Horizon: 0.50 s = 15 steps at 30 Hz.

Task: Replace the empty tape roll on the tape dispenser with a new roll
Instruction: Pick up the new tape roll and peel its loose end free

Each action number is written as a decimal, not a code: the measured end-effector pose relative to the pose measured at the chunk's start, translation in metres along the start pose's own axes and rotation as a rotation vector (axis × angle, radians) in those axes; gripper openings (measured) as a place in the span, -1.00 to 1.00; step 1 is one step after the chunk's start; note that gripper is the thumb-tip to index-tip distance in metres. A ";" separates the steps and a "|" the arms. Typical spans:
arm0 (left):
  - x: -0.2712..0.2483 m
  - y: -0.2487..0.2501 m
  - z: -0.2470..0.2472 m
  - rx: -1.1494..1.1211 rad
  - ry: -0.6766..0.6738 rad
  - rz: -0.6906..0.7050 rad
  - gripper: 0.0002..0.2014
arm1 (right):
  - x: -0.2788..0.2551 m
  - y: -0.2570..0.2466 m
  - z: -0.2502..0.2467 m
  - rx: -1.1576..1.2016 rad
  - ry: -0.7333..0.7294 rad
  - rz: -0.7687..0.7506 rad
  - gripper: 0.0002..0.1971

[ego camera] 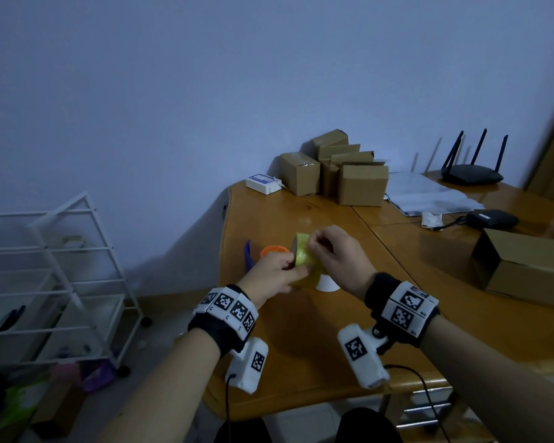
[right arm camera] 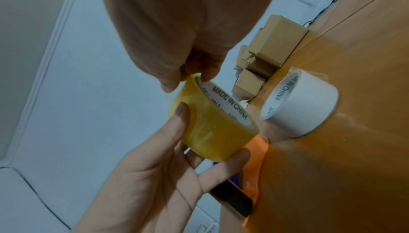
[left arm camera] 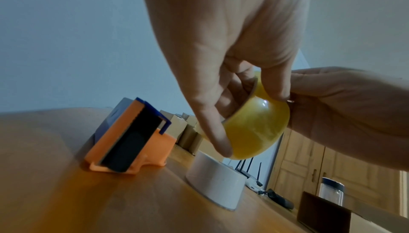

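While both hands work above the table edge, the yellow tape roll (ego camera: pixel 306 263) hangs in the air between them.

Farthest left on the wooden table (ego camera: pixel 301 362) stands the orange-and-blue tape dispenser (left arm camera: pixel 130 138), untouched. Next comes the left hand (ego camera: pixel 271 276), thumb curled on the roll's outer face and the other fingers wrapped under and into its core, grasping it tilted on edge. Just beneath the roll a white empty core (left arm camera: pixel 215 179) rests flat on the table, printed MADE IN CHINA inside. The right hand (ego camera: pixel 333 257) reaches in from the other side, thumb and forefinger pinching at the roll's upper rim, where a bit of tape looks lifted. Cardboard boxes (ego camera: pixel 333 171) sit well behind, a black router (ego camera: pixel 472 174) farther right.
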State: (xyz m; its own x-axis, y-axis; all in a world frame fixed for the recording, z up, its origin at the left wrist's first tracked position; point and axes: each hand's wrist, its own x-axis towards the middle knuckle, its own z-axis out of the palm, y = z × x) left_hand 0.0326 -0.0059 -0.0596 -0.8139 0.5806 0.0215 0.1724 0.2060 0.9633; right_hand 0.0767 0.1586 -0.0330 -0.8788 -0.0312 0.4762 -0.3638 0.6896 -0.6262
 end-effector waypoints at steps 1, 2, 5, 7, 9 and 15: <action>0.000 0.000 -0.001 -0.001 0.006 -0.005 -0.73 | 0.001 0.001 0.000 0.052 0.004 0.025 -0.95; 0.000 -0.002 -0.002 -0.008 0.013 -0.008 -0.73 | 0.001 0.001 -0.002 0.107 -0.004 0.042 -0.93; 0.001 -0.006 -0.004 -0.021 0.025 -0.006 -0.70 | 0.002 0.004 -0.007 0.022 -0.069 0.011 -0.58; 0.001 -0.008 -0.003 -0.014 0.027 -0.005 -0.70 | 0.002 0.005 -0.007 -0.100 -0.077 -0.040 -0.65; 0.002 -0.008 0.000 0.019 0.020 0.002 -0.71 | 0.002 0.005 -0.006 -0.127 -0.034 -0.070 -0.82; 0.004 -0.009 0.003 0.161 0.002 0.040 -0.84 | 0.004 0.004 -0.008 -0.257 -0.049 -0.134 -0.94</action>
State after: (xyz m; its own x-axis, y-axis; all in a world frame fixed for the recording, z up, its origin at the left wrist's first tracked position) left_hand 0.0294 -0.0035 -0.0693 -0.8058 0.5891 0.0601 0.2916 0.3063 0.9062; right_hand 0.0738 0.1673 -0.0289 -0.8445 -0.1651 0.5094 -0.3927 0.8377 -0.3796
